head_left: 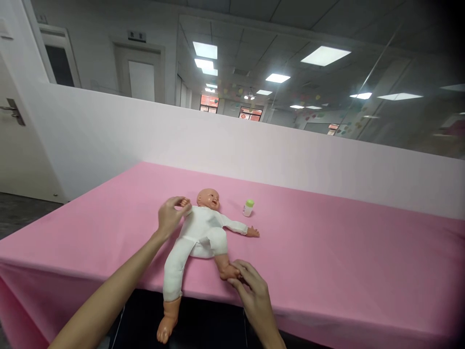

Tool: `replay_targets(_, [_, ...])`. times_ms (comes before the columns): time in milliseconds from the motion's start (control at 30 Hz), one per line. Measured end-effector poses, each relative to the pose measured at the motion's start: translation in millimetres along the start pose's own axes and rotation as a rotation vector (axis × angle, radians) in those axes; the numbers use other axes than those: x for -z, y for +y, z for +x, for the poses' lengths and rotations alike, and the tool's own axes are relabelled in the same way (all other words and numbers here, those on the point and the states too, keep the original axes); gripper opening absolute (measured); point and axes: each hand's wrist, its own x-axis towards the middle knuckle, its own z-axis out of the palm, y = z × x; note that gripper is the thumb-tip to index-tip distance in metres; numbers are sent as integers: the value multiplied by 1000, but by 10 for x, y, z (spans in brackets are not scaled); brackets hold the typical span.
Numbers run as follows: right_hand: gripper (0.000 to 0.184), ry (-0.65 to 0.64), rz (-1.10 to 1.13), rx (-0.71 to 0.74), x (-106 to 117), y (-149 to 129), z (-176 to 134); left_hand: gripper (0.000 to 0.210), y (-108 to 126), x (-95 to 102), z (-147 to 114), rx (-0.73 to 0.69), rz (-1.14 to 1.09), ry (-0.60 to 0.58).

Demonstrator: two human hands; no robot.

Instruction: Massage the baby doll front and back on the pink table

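Note:
A baby doll (203, 223) with a white cloth body lies on its back on the pink-covered table (345, 261), its head toward the wall. One of its legs hangs past the front edge; the other is bent. My left hand (170, 216) grips the doll's hand, raised beside its shoulder. With fingertips and thumb, my right hand (253, 288) pinches the toes of the bent leg's foot. The doll's other arm stretches out over the cloth to the right. Just beyond that arm stands a small white bottle (248, 208) with a green cap.
Along the table's back edge runs a low white wall (254, 150) with a glass pane above it. To the left is a door (22, 140) with a metal handle. The pink cloth drapes over the table's front edge.

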Motion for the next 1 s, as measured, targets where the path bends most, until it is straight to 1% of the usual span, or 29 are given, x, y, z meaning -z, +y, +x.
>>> replay_targets(67, [23, -5, 15, 12, -100, -74, 186, 16, 105, -160, -66, -90, 156, -88])
replay_targets(167, [22, -14, 31, 36, -266, -96, 403, 20, 139, -350, -154, -159, 333, -240])
replay_targets(200, [22, -13, 36, 47, -314, -88, 456, 21, 134, -390, -174, -170, 360, -269])
replay_targets(267, [20, -7, 41, 68, -378, -66, 527, 23, 118, -424, -197, -173, 369, -284])
replay_targets(367, [21, 15, 42, 80, -352, -47, 521, 19, 86, -352, -169, -116, 284, -242])
replay_targets(433, [22, 34, 40, 66, -239, -41, 427, 16, 27, -230, -101, -29, 132, -181])
replay_targets(500, [22, 17, 32, 31, -71, -28, 263, 21, -87, -69, -7, 99, -64, -84])
replay_targets(567, [22, -36, 16, -11, 103, 12, 48, 31, -256, 103, 80, 272, -231, 29])
replay_targets(633, [22, -79, -9, -48, 232, 85, -180, 39, -453, 257, 124, 451, -343, 122])
replay_targets(700, [24, -73, -30, -71, 283, 186, -385, 42, -641, 370, 113, 601, -441, 163])
replay_targets(800, [30, -20, -33, -89, 236, 335, -588, 44, -829, 442, 37, 748, -556, 179])
replay_targets(867, [33, 10, -22, -90, 177, 389, -635, 45, -863, 436, 2, 766, -579, 192])
replay_targets(933, [33, 32, -13, -82, 138, 381, -608, 45, -817, 403, 10, 715, -562, 198])
replay_targets(1000, [30, 47, -5, -73, 131, 312, -512, 44, -695, 353, 61, 637, -499, 181])
